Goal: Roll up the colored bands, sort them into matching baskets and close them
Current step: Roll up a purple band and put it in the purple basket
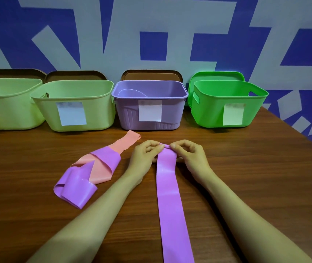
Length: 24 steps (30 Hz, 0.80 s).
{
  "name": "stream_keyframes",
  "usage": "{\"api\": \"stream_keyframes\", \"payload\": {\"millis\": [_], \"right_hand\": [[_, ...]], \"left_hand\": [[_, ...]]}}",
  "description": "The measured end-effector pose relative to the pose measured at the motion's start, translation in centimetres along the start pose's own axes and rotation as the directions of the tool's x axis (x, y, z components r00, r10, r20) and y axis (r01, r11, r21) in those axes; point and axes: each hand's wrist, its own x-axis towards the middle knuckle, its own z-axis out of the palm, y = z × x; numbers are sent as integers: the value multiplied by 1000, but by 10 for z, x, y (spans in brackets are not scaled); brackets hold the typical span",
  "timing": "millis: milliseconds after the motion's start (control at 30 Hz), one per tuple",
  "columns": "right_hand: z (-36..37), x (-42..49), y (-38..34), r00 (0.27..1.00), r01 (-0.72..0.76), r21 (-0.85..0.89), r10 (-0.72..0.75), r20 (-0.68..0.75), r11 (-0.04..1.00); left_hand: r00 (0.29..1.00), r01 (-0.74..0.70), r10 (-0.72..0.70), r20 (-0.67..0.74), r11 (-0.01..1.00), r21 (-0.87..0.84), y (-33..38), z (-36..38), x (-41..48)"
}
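Near: purple band (pixel 172 205) lies flat on the table (pixel 255 177), running from the near edge up to the hands. Left hand (pixel 144 154) and right hand (pixel 187 154) both pinch its far end, first turn just formed. Left: second purple band (pixel 75 192) and pink band (pixel 102 169), tangled, unrolled. Far: purple basket (pixel 126 114) among green ones, all open, lids (pixel 151 74) propped behind. Judged early: rolling barely begun, with sorting and closing left.

Flat purple band (pixel 170 196), far end curled, lies before open purple basket (pixel 172 114).
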Motion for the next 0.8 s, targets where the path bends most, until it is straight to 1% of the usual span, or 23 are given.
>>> {"api": "stream_keyframes", "payload": {"millis": [100, 167, 333, 433, 533, 667, 733, 800], "right_hand": [[0, 0, 0, 1000, -5, 56, 5, 6, 998], [-1, 0, 1, 1000, -8, 76, 8, 1, 997], [-2, -1, 0, 1000, 9, 63, -7, -23, 998], [-1, -1, 1, 1000, 26, 35, -26, -12, 999], [-1, -1, 1, 999, 32, 0, -32, 32, 999], [-2, 0, 0, 997, -6, 32, 4, 71, 999], [-1, 1, -1, 996, -62, 83, 57, 67, 995], [0, 2, 0, 994, -83, 62, 78, 79, 995]], "left_hand": [[998, 36, -31, 51, 994, -100, 3, -2, -1], [996, 45, -34, 83, 990, -135, 5, -4, -2], [992, 35, -21, 123, 993, -116, 6, -7, -3], [995, 44, -31, 94, 989, -139, 5, -5, -3], [998, 44, -36, 59, 990, -136, 4, -4, -2], [999, 27, -24, 23, 989, -143, 1, -5, -1], [1000, 11, -11, 0, 990, -139, 1, -5, 0], [1000, -3, 1, -15, 991, -131, 1, -5, 0]]}}
